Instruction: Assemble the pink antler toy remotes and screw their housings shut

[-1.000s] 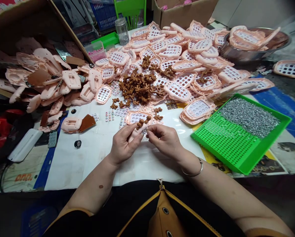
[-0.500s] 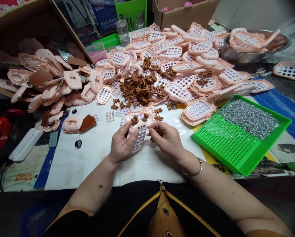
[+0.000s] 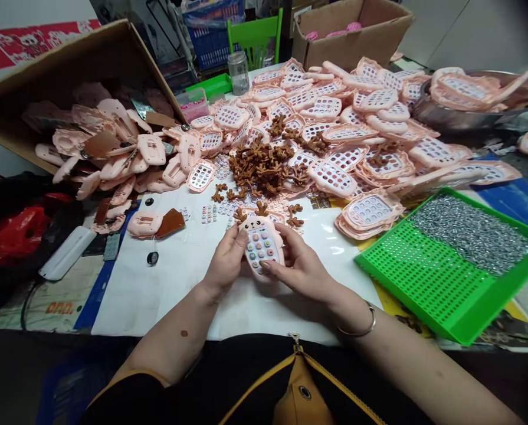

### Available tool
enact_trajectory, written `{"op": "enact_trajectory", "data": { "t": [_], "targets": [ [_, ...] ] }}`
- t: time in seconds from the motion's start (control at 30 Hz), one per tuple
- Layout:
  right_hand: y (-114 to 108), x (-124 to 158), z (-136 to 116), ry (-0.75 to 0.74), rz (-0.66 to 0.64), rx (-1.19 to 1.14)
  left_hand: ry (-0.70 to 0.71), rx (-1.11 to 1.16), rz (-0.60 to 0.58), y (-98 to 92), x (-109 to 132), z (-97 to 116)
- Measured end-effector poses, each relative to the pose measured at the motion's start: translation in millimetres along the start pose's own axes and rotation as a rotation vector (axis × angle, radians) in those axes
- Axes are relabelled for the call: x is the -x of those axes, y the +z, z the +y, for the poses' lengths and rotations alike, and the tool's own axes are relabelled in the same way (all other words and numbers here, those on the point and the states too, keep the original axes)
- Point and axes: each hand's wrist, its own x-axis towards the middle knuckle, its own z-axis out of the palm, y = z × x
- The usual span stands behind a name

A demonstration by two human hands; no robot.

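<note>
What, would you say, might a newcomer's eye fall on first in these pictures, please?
Probably the pink toy phone with brown antlers, at the centre front, held between the left grip and right grip. Just beyond it, a heap of brown antler-shaped pieces stands out against the spread of pink shells behind. To the right, a bright green tray holds many small metal pieces.

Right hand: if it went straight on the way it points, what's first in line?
The toy phone, which the right hand is touching. Just past it, probably the left hand, though depth is hard to judge.
</note>
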Motion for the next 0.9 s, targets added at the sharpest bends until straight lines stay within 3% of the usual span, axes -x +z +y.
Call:
{"op": "enact_trajectory", "data": {
  "t": [0.13, 0.3, 0.57, 0.7, 0.9],
  "targets": [
    [-2, 2, 7, -0.160, 0.088, 0.291, -0.046, 0.025, -0.041, 3.1, 1, 2],
    [-3, 4, 17, -0.297, 0.131, 0.478, -0.090, 0.027, 0.004, 4.7, 2, 2],
    [-2, 5, 17, -0.430, 0.131, 0.618, -0.138, -0.033, 0.002, 3.5, 1, 2],
    [-1, 7, 14, -0.480, 0.102, 0.655, -0.097, -0.090, 0.012, 2.0, -1, 1],
    [1, 6, 11, -0.469, 0.098, 0.625, -0.095, -0.127, 0.028, 1.1, -2, 1]
  ]
}}
